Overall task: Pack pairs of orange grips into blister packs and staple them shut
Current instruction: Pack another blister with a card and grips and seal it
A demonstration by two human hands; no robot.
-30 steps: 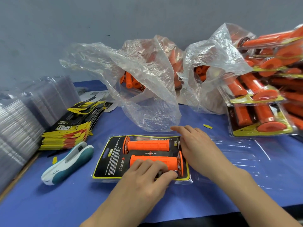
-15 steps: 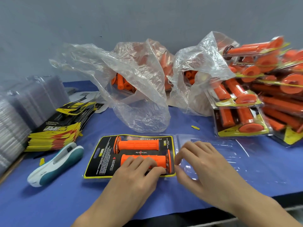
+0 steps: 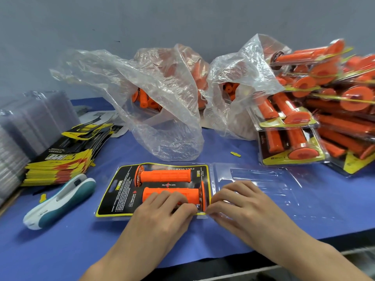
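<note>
The blister pack (image 3: pixel 121 191) lies flat on the blue desk (image 3: pixel 60 250), right in front of the person. Two orange handlebar grips sit in it side by side, on a black and yellow card. The far orange handlebar grip (image 3: pixel 166 175) is bare. The left grip (image 3: pixel 162 218), a bare hand, lies on the near orange handlebar grip (image 3: pixel 148 194) with bent fingers and presses it down. It is not wrapped round it. The right grip (image 3: pixel 243 207), the other bare hand, has its fingers curled and pinches the near edge of the pack with thumb and finger, just at the fold. The clear lid (image 3: pixel 263 179) is open and lies flat on the desk to the right.

A white and teal stapler (image 3: pixel 60 201) lies to the left, near a stack of printed cards (image 3: pixel 56 159) and a stack of empty clear packs (image 3: pixel 30 122). Behind are two clear plastic bags (image 3: pixel 162 118) with more orange handlebar grips inside. On the right is a pile of filled packs (image 3: pixel 324 108).
</note>
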